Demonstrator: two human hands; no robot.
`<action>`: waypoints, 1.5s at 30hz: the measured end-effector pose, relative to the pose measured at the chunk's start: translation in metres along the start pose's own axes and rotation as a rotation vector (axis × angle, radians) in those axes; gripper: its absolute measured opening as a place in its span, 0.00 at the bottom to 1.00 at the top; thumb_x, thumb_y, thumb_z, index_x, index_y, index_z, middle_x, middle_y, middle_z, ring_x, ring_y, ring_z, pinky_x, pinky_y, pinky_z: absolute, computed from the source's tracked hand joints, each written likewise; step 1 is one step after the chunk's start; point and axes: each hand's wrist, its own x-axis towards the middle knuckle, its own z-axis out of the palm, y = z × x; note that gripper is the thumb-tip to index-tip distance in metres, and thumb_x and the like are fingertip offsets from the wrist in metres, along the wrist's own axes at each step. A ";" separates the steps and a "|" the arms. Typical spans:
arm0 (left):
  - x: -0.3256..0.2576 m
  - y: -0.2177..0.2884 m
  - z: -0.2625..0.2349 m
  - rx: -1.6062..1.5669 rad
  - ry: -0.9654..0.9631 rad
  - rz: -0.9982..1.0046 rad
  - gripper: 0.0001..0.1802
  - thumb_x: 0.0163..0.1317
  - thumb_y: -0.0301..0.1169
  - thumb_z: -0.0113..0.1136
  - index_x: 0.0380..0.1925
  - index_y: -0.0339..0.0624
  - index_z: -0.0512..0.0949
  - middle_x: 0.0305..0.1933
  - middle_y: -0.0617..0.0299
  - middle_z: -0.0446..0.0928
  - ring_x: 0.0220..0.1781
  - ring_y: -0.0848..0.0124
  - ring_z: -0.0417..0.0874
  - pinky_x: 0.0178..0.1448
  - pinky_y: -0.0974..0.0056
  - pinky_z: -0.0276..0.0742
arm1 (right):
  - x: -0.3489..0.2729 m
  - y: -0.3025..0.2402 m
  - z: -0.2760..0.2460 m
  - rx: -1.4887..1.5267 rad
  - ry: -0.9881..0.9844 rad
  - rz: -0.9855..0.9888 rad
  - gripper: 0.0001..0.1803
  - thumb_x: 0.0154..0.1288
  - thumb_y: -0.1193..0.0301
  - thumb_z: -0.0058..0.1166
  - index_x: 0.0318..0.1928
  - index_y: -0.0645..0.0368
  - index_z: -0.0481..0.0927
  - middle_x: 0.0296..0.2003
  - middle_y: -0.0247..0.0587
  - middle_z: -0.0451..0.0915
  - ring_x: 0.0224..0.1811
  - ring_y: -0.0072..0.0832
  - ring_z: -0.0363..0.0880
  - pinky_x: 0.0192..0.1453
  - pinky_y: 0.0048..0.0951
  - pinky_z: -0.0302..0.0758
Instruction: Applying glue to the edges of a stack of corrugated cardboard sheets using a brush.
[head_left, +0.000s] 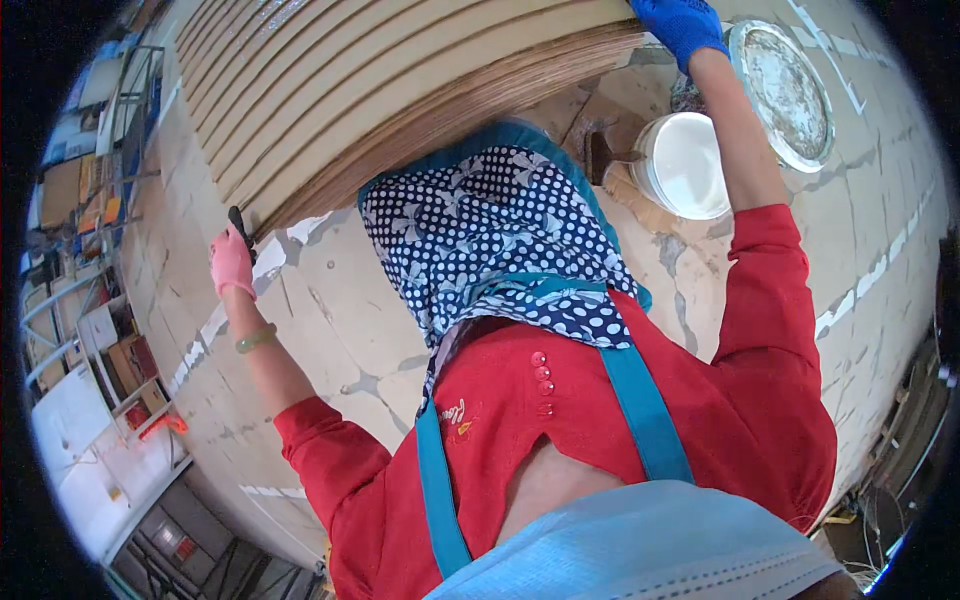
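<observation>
In front of me lies a stack of thin boards, their pale faces fanned in steps with brown edges showing. My left hand, in a pink glove, is closed round a black-handled tool at the stack's near left corner. The tool's working end is too small to make out. Wearing a blue glove, my right hand is at the right end of the stack, touching or very close to it. The upper picture edge cuts off its fingers, so its grip is unclear.
A brush lies beside a white bucket right of my apron. Farther right stands a larger round tub with a grey, smeared top. Metal shelving with boxes runs along the left. The tiled floor has dark patches and white strips.
</observation>
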 end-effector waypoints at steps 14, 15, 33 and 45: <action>0.013 -0.001 0.017 -0.900 0.004 -0.015 0.29 0.59 0.53 0.53 0.45 0.36 0.75 0.20 0.59 0.73 0.13 0.71 0.70 0.16 0.70 0.62 | 0.020 -0.010 0.017 -0.321 0.018 0.116 0.37 0.63 0.41 0.35 0.26 0.64 0.82 0.28 0.56 0.80 0.34 0.50 0.79 0.47 0.45 0.73; -0.001 0.012 0.012 -0.880 -0.004 -0.173 0.28 0.59 0.51 0.55 0.47 0.36 0.73 0.22 0.59 0.73 0.13 0.72 0.70 0.16 0.70 0.61 | 0.022 -0.011 0.022 -0.334 0.005 0.153 0.37 0.63 0.41 0.35 0.26 0.63 0.82 0.29 0.57 0.80 0.35 0.51 0.79 0.47 0.45 0.73; 0.040 -0.028 -0.051 -1.658 -0.515 0.226 0.28 0.63 0.40 0.51 0.61 0.42 0.61 0.56 0.42 0.68 0.54 0.55 0.74 0.54 0.49 0.72 | 0.061 -0.016 -0.045 0.954 -0.068 0.495 0.29 0.65 0.48 0.41 0.38 0.66 0.79 0.26 0.53 0.79 0.33 0.46 0.78 0.44 0.40 0.73; 0.085 -0.081 0.068 -0.296 0.781 0.100 0.18 0.65 0.37 0.46 0.44 0.34 0.76 0.42 0.50 0.78 0.42 0.59 0.80 0.47 0.58 0.75 | 0.057 0.021 0.064 0.262 0.344 0.236 0.17 0.68 0.61 0.41 0.31 0.59 0.78 0.28 0.51 0.79 0.30 0.43 0.77 0.40 0.41 0.74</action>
